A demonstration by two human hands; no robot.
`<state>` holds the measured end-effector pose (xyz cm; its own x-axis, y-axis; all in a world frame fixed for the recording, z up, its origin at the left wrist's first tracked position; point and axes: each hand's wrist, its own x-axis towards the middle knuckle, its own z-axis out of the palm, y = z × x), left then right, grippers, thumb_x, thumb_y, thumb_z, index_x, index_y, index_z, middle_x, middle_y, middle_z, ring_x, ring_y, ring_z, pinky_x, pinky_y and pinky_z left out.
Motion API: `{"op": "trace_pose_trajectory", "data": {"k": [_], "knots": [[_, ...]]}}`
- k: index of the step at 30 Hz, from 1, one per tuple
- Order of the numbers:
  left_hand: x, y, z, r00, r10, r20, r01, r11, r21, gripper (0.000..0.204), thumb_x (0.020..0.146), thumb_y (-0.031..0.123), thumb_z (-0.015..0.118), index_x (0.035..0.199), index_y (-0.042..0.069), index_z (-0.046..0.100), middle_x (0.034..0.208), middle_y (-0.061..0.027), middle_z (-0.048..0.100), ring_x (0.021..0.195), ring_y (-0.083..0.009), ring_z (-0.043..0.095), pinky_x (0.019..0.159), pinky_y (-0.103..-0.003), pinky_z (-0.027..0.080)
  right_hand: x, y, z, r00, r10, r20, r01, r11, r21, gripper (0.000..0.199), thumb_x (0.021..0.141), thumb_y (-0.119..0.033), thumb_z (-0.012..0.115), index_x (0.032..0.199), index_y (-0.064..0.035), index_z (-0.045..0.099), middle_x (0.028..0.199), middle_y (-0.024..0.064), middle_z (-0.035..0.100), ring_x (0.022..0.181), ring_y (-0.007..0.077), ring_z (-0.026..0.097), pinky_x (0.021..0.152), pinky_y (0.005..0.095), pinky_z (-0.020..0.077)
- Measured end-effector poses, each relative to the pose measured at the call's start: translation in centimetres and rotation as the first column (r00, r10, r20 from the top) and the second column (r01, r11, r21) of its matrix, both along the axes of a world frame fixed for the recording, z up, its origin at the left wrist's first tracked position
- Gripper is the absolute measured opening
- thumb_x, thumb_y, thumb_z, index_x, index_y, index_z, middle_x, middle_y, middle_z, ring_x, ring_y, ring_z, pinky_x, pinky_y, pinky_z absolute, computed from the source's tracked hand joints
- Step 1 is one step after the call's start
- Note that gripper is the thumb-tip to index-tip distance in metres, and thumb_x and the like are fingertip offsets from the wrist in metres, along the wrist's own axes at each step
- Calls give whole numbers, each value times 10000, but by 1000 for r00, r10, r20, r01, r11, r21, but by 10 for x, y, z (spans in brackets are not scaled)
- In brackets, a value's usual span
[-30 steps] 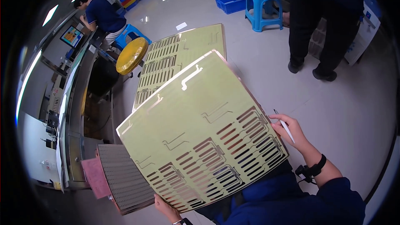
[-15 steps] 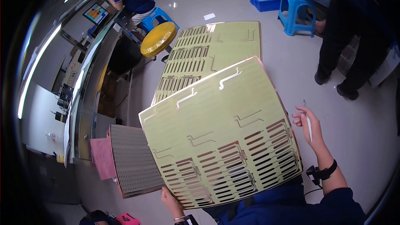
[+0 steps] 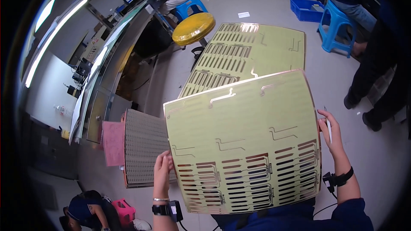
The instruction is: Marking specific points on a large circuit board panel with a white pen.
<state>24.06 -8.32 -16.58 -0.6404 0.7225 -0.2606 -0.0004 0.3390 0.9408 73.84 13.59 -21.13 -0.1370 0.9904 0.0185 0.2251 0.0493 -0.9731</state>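
A large yellow-green circuit board panel (image 3: 239, 115) with copper-coloured traces and rows of slots is held up in front of me. My left hand (image 3: 162, 172) grips its left edge, thumb and fingers on either side. At the opposite edge is my right hand (image 3: 333, 133), its fingertips at the border, seemingly touching it. A slim white pen-like tool (image 3: 329, 129) is tucked in the right hand, dark tip upward. Behind the held panel lies a stack of similar panels (image 3: 278, 47), partly covered by it.
On the left, a grey perforated panel stack (image 3: 145, 145) stands beside a pink sheet (image 3: 113, 143). A yellow round stool (image 3: 193, 28) is beyond, near a long workbench (image 3: 96, 115). A person stands at right (image 3: 376, 72); another bends low at lower left (image 3: 92, 209). A blue bin (image 3: 306, 9) sits farther back.
My right hand has come in to the panel's right edge from a spot apart from it. The left hand has moved up the left edge. The panel has turned more level.
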Motion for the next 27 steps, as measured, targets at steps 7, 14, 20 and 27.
{"op": "trace_pose_trajectory", "data": {"k": [7,14,20,27], "knots": [[8,31,-8,964,7,267,-34,995,99,226,983,193,478,1094,4,535,964,-41,621,879,-110,577,798,-262,489,-13,10,6,999,47,-24,-47,999,-11,275,954,-110,491,1194,17,536,854,62,602,753,89,546,703,236,447],[9,25,-15,957,65,284,-99,990,105,157,989,171,454,1006,37,535,939,-39,617,835,-117,580,786,-272,492,-48,1,34,985,-59,160,-4,930,367,249,930,-80,501,1162,-23,569,1068,163,618,930,223,615,845,299,474],[18,27,-19,961,121,248,-167,971,173,205,999,180,429,961,23,555,904,-33,620,803,-100,573,764,-258,486,-136,-53,55,650,652,390,-760,567,319,350,853,-63,592,1201,-76,555,1203,160,566,1083,333,555,928,402,455],[37,30,2,975,215,63,-224,929,295,232,998,163,438,894,-6,559,824,5,570,752,-58,487,712,-213,425,-221,-61,51,479,620,622,-878,338,339,504,856,-190,622,1320,-104,447,1383,183,434,1308,357,384,1056,525,287]]}}
